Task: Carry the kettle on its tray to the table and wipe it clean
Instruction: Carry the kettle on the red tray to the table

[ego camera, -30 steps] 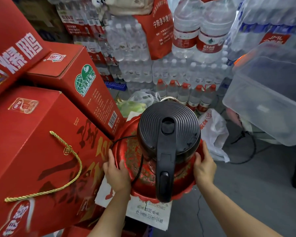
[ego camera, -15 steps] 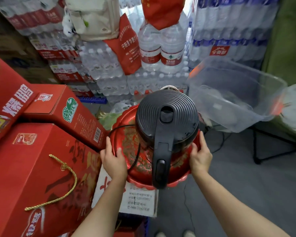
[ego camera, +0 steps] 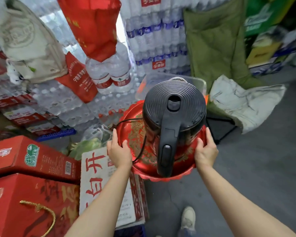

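Observation:
A black electric kettle point(ego camera: 173, 110) with a ribbed lid and a long handle stands upright on a round red tray point(ego camera: 137, 134) with gold patterning. Its black cord point(ego camera: 142, 149) loops over the tray's left part. My left hand point(ego camera: 119, 151) grips the tray's left rim. My right hand point(ego camera: 206, 149) grips the right rim. The tray is held in the air, above the floor and the boxes. No table is in view.
Red gift boxes point(ego camera: 29, 168) and a white carton point(ego camera: 99, 185) stand at the left. Packs of bottled water point(ego camera: 154, 40) are stacked behind. A clear plastic bin point(ego camera: 198, 82) and a white cloth bundle point(ego camera: 246, 101) sit behind the tray. Grey floor point(ego camera: 255, 159) stretches to the right; my shoe point(ego camera: 188, 218) shows below.
The tray with the kettle has swung to the right, away from the red boxes. The view has turned right, and the floor and a shoe have come into sight.

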